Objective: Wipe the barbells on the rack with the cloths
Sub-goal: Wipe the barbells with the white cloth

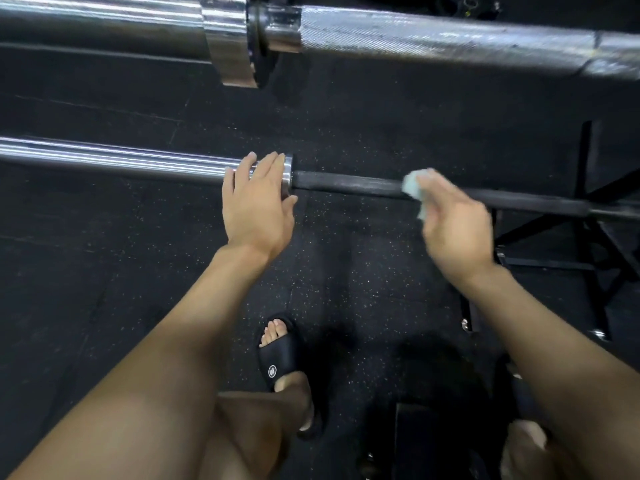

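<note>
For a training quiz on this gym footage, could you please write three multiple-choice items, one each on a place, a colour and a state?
1. Where does the left hand rest?
A. on the chrome sleeve of the lower barbell, by its collar
B. on the upper barbell
C. on the floor

2. What colour is the cloth?
A. red
B. pale green
C. black

3. How does the right hand stand?
A. empty and flat
B. holding a bottle
C. fingers holding the cloth at the lower barbell's dark shaft

Key: 1 A, the open hand lies over the sleeve next to the collar. 2 B, pale green shows beside the fingers. 3 C, the cloth sits bunched in the hand, on the shaft.
</note>
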